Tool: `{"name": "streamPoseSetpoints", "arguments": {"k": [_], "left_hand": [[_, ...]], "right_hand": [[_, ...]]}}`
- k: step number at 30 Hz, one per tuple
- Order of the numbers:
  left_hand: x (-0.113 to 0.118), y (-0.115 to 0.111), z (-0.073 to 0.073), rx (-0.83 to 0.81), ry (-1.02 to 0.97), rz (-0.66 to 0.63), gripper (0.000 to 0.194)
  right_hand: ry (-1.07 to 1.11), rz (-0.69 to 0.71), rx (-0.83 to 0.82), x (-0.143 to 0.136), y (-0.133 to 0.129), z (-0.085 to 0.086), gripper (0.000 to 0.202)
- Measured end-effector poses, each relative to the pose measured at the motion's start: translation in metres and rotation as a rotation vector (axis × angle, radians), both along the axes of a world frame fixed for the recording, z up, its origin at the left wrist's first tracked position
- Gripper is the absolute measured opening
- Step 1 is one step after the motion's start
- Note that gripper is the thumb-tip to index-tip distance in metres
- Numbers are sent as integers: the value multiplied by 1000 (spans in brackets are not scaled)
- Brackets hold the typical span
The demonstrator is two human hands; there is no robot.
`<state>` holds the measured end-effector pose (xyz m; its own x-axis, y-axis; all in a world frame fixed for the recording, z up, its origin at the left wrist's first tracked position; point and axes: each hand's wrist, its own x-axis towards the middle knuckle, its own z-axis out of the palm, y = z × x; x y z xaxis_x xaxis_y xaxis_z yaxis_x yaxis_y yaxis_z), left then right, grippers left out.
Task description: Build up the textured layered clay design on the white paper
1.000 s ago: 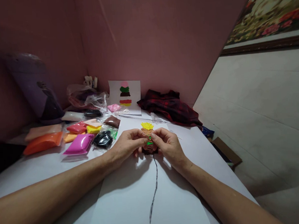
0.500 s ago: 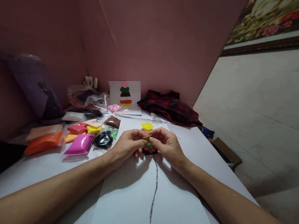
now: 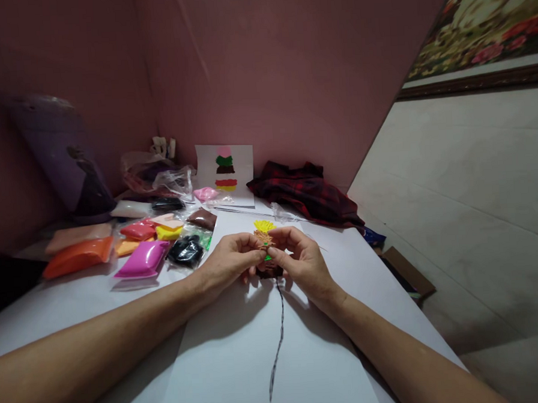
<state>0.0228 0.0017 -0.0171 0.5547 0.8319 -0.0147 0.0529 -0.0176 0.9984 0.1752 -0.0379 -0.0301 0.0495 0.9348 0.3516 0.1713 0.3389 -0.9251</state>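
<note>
Fingers [image 3: 253,259] of both hands curl inward, tips bunched at the middle of the striped piece [image 3: 262,235]; can't tell if they pinch a bit of it or only touch. Piece is clock centre, 12 toward the pink wall [image 3: 289,62]. Left hand [image 3: 233,257] at 9, right hand [image 3: 306,261] at 3. Piece shows yellow at its 12, tan and green mid, dark brown at 6. White paper [image 3: 232,360] is underneath; contact unclear. Thin black line [image 3: 281,327], string or drawn, runs to 6. Color packets [image 3: 141,260] spread around 9 to 10, beyond left hand. Painted card [image 3: 244,172] at 11, plaid cloth [image 3: 304,193] at 1.
</note>
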Motion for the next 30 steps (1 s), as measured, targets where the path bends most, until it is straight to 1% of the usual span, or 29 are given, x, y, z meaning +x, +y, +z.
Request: {"name": "streamPoseSetpoints", "arguments": {"k": [5, 11, 20, 30], "left_hand": [[0, -1, 1, -5, -3, -6, 20], [0, -2, 2, -7, 11, -12, 20], [1, -2, 3, -26, 25, -4, 22], [1, -2, 4, -32, 56, -17, 17]], "right_hand": [[4, 21, 8, 0, 0, 1, 15], [20, 14, -7, -2, -1, 3, 11], [49, 22, 3, -3, -2, 5, 11], [41, 28, -1, -3, -2, 5, 11]]}}
